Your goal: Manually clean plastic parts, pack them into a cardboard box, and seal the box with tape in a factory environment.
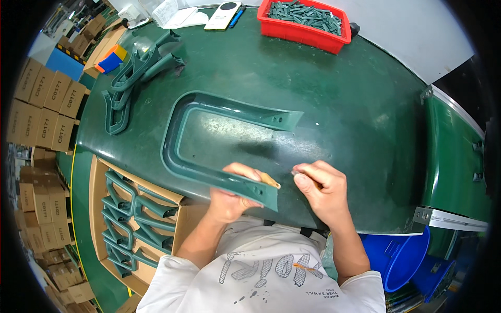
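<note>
Stacked cardboard boxes [44, 96] fill the far left of the room, beside the green surface [365, 141] where I stand. The fingers of my left hand [225, 206] are closed round the lower arm of a U-shaped green part [175, 138], near its end. Its bend lies to my left and both ends point right, with small holes near each tip; I cannot tell whether it touches the surface. By those fingers shows a tan tapered piece [270, 180], held or worn, I cannot tell which. My right hand [327, 192] is just beside, thumb and forefinger pinching a small pale item [295, 172], too small to make out.

Beyond the part, at the back, a red bin [300, 40] holds many small green pieces [302, 15]. More curved green parts [135, 70] lie heaped at the left, near a blue-and-orange object [110, 60]. Below them, an open carton [97, 219] holds similar green parts [156, 211].
</note>
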A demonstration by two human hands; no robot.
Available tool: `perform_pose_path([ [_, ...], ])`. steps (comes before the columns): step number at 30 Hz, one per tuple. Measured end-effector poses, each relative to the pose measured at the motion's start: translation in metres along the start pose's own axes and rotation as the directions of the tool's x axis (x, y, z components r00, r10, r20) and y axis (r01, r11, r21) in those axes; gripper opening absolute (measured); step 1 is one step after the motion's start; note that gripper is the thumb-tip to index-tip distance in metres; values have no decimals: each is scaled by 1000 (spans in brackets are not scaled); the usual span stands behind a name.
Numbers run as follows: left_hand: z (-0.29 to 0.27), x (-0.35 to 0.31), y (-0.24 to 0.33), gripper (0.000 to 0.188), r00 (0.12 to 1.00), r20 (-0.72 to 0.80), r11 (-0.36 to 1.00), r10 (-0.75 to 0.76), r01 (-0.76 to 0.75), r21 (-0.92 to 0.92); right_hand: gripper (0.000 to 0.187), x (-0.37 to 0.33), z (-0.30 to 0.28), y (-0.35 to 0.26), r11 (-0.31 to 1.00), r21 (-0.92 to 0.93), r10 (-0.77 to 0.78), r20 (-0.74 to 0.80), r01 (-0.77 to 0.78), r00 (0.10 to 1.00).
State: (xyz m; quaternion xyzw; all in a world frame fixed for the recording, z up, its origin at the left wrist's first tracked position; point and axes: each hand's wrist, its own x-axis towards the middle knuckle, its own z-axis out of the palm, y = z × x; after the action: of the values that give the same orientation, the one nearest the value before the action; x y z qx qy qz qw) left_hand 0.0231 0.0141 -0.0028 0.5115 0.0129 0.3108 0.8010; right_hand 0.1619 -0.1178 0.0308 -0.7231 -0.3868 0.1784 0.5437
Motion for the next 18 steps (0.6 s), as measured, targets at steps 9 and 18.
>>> perform_pose_path([
  [9,-10,7,-2,38,1000,-2,1000,-1,1,-11,39,-10,-11,-5,936,246,142,391,-252,909],
  [18,-10,4,0,42,998,-45,998,-54,54,12,39,-10,-12,2,946,272,27,483,-179,875],
])
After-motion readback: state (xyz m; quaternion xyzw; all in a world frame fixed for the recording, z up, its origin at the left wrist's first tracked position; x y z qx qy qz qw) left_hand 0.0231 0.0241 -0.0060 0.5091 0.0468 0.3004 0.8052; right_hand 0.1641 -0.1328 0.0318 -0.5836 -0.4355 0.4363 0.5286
